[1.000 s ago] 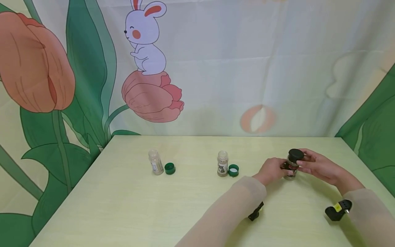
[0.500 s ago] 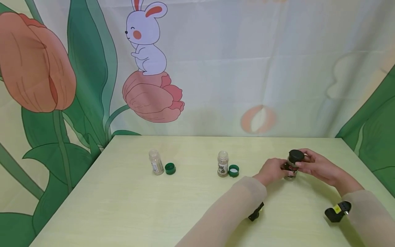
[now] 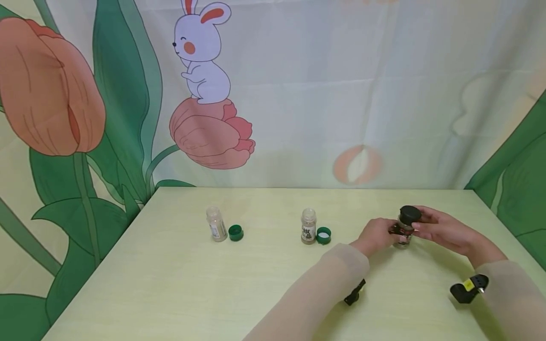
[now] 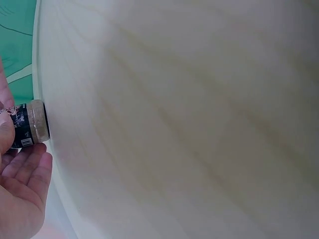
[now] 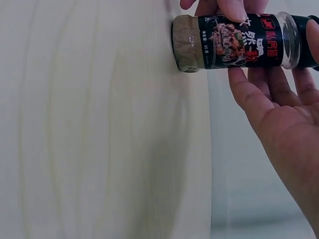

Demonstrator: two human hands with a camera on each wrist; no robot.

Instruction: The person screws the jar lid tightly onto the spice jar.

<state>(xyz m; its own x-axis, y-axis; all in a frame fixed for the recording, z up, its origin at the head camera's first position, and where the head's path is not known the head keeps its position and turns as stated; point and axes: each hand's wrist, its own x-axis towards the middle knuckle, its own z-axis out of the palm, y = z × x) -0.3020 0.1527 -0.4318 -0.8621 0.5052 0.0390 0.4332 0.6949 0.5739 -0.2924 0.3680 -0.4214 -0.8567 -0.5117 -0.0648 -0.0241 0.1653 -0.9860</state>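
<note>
Two pale sleeves come in from the near side of the table (image 3: pixel 192 293), each with a small black device by the wrist: one by the left sleeve (image 3: pixel 307 293), and one marked with yellow by the right sleeve (image 3: pixel 512 293). Beyond the cuffs, the left hand (image 3: pixel 376 235) and the right hand (image 3: pixel 448 232) meet at a small jar (image 5: pixel 249 42) toward the right of the table. The left fingers pinch the jar low on its body, across a dark label with red and white print; the right fingers and thumb grip it higher up, at the black lid (image 3: pixel 410 215). The jar is nearly upright — whether its base touches the table is hard to tell. To the left, well apart from the hands, stands an uncapped clear bottle (image 3: pixel 308 228) with a green cap (image 3: pixel 323 235) just beside it, open side up. Farther left stands a second uncapped bottle (image 3: pixel 216 226), its own green lid (image 3: pixel 235 232) near its base. Past the table's back edge hangs a printed cloth (image 3: pixel 298 104) — a white rabbit on a pink flower, a large orange tulip and green leaves.
</note>
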